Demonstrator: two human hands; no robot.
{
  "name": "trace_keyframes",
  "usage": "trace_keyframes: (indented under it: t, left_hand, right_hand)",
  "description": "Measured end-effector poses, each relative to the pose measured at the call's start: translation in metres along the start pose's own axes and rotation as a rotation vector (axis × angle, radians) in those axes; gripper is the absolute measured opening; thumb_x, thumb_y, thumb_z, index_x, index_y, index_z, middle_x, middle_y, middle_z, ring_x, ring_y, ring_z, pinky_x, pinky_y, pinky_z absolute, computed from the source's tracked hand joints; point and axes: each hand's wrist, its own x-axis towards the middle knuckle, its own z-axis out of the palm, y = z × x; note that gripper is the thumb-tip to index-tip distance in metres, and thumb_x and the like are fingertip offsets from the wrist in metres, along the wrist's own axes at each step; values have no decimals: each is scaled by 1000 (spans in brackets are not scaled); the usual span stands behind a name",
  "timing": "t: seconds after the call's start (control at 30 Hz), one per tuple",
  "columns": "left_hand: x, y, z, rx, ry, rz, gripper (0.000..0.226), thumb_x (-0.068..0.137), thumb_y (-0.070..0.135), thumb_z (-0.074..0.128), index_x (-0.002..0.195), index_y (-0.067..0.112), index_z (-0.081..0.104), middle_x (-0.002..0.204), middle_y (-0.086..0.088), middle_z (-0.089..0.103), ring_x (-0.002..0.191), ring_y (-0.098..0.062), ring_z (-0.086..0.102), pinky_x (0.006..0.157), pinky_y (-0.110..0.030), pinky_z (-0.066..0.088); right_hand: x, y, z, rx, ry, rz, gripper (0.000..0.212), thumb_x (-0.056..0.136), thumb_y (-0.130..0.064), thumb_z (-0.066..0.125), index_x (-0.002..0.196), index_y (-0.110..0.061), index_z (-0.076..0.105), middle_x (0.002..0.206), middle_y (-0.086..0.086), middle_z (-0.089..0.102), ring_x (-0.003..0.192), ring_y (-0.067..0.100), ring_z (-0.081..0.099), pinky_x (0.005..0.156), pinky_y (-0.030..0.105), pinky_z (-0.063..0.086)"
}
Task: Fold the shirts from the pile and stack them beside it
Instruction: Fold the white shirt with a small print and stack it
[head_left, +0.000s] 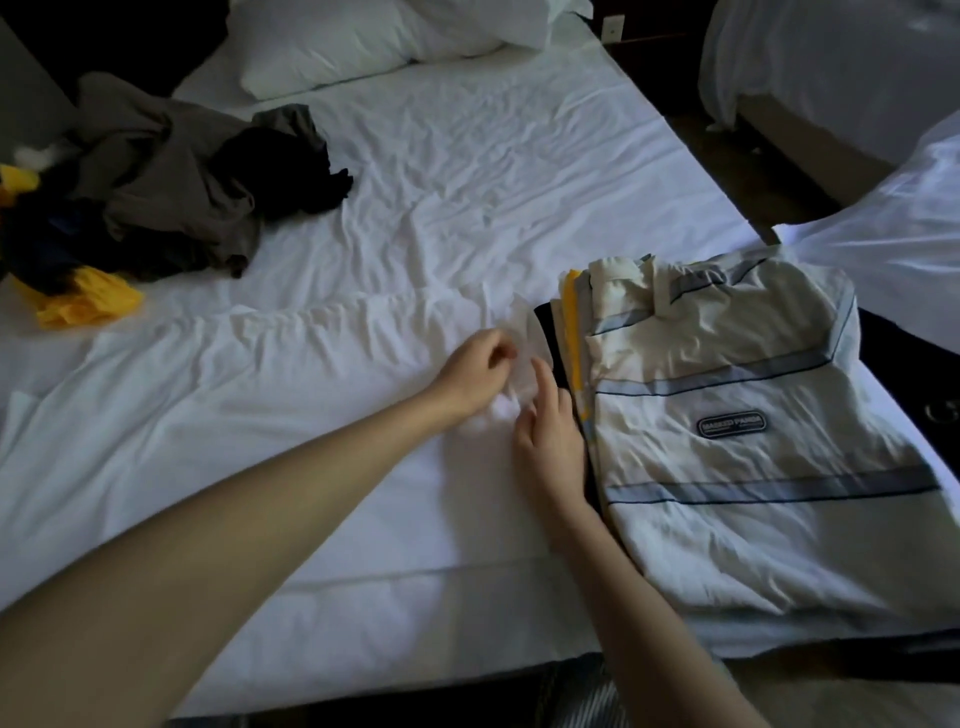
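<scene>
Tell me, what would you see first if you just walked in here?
Most likely the folded stack on the right side of the bed, topped by a white shirt with pale blue stripes. Next, the messy pile of dark and yellow clothes at the far left. In the middle, the left hand and right hand meet on a small white piece, too blurred to name.

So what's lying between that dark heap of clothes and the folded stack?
Mostly bare, rumpled bed sheet, in the head view. Right beside the folded stack, the left hand and right hand finger a small whitish scrap, too blurred to identify.
</scene>
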Motion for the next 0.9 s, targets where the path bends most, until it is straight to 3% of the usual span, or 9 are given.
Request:
trace_keyframes:
  t: [0.13, 0.23, 0.33, 0.43, 0.5, 0.53, 0.57, 0.63, 0.9]
  left_hand:
    - [23, 10, -8, 109, -3, -132, 30, 88, 8, 54, 117, 3, 46, 121, -14, 47, 108, -27, 53, 80, -21, 37]
    - [43, 20, -5, 204, -39, -290, 41, 89, 21, 55, 124, 5, 42, 125, -14, 49, 111, -31, 53, 84, -30, 43]
    - [57, 33, -4, 180, -14, -314, 15, 90, 23, 50, 85, 12, 58, 86, -4, 59, 85, -27, 58, 62, -27, 40]
    - [68, 55, -8, 46, 22, -284, 33, 88, 20, 54, 58, 14, 41, 61, 0, 42, 62, -21, 44, 49, -26, 29]
    - [76, 72, -10, -29, 13, -284, 36, 87, 18, 57, 68, 14, 27, 64, -3, 43, 57, -20, 42, 52, -25, 34]
    - [79, 81, -11, -77, -25, -298, 25, 87, 16, 58, 93, -8, 56, 66, -4, 45, 55, -20, 43, 51, -25, 38]
    - [82, 88, -12, -123, -59, -333, 22, 88, 12, 57, 67, 5, 54, 65, -5, 47, 53, -19, 44, 49, -24, 41]
    - [87, 97, -13, -155, -99, -368, 28, 89, 7, 57, 63, 10, 47, 61, -5, 46, 48, -16, 44, 45, -21, 43]
    - [89, 100, -16, -344, -98, -464, 19, 95, 1, 48, 77, 3, 50, 65, -10, 51, 32, -9, 52, 38, -16, 47]
  right_hand:
    - [26, -8, -6, -212, -128, 57, 49, 91, -9, 39, 139, -20, 39, 126, 13, 36, 91, 38, 53, 64, 32, 35]
    - [27, -9, -3, -237, -115, 82, 20, 91, -17, 44, 105, -5, 52, 119, 16, 40, 86, 38, 52, 62, 33, 33]
    - [28, -7, -5, -201, -123, 102, 29, 93, -34, 52, 86, -6, 46, 116, 15, 42, 83, 37, 54, 66, 34, 37]
    - [28, -5, -10, -119, -101, 133, 36, 90, -40, 57, 87, -5, 47, 113, 16, 45, 91, 37, 54, 75, 36, 40]
    - [29, -6, -9, -32, -80, 169, 42, 87, -47, 59, 89, -6, 50, 108, 15, 47, 93, 34, 54, 79, 37, 43]
    - [30, -5, -8, 2, -70, 180, 43, 85, -50, 60, 86, -8, 49, 105, 13, 48, 92, 31, 53, 79, 37, 45]
    - [30, -5, -8, 28, -54, 178, 41, 84, -49, 60, 81, -10, 48, 101, 13, 50, 89, 29, 53, 78, 36, 44]
    - [31, -4, -9, 77, -2, 152, 36, 87, -37, 61, 69, -12, 44, 89, 14, 52, 81, 24, 50, 67, 30, 35]
    - [31, 2, -20, 193, 108, 193, 36, 81, -9, 55, 54, -12, 32, 61, 4, 39, 58, 17, 37, 49, 20, 26]
